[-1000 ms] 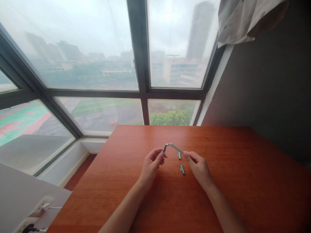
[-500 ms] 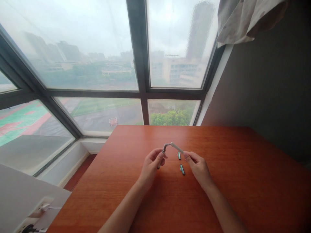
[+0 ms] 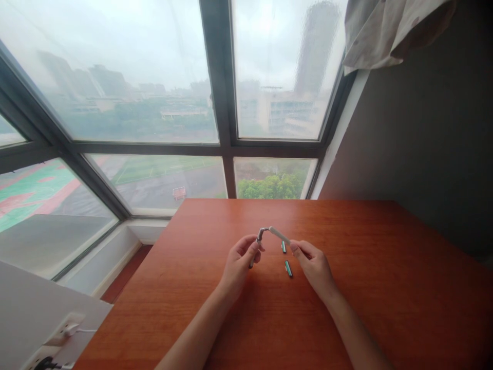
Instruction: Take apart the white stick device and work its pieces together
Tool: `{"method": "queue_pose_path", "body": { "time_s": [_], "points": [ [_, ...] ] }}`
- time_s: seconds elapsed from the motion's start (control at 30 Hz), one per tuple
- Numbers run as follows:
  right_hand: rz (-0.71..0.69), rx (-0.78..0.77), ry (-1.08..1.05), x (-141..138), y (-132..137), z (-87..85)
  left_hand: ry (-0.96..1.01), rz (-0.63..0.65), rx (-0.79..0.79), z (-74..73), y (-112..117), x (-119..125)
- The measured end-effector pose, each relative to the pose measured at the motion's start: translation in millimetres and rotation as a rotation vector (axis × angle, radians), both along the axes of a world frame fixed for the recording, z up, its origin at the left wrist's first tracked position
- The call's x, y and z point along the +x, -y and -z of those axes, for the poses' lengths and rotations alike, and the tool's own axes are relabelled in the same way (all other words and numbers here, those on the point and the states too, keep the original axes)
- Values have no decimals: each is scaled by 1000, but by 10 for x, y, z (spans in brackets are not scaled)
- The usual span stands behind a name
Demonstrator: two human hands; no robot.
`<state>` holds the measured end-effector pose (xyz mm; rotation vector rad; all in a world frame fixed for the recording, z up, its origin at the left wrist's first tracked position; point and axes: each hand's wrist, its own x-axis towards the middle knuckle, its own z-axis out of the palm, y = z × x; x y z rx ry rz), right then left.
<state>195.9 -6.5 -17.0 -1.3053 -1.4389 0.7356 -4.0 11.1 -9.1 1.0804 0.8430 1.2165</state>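
- A gray-framed window (image 3: pixel 146 77) looks onto hazy buildings and a sports ground.
- A reddish-brown wooden table (image 3: pixel 185 267) fills the foreground; anything dropped from the raised fingers would likely strike it and could bounce away.
- The left hand (image 3: pixel 241 255), thumb against fingers, is clamped on a metal-necked handle (image 3: pixel 261 236) above the table; a loose pinch could let its bent neck twist.
- The right hand (image 3: pixel 314 260) pinches a slim pale stick (image 3: pixel 280 234), tip at the neck's end, contact too small to confirm; too hard a push could make it skid off.
- Two green-and-black cartridges, the farther (image 3: pixel 284 247) and the nearer (image 3: pixel 288 269), lie apart between the hands, where a dipping wrist might knock them.
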Motion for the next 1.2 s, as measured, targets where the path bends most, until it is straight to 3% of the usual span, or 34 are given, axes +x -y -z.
{"method": "queue_pose_path", "body": {
  "time_s": [0.47,1.2],
  "points": [
    [47,-8,-18,23,-16,19,13,-48,-14,11,-2,-2],
    [14,4,6,1,2,-24,-11,-13,1,20,-24,-6]
  ]
}}
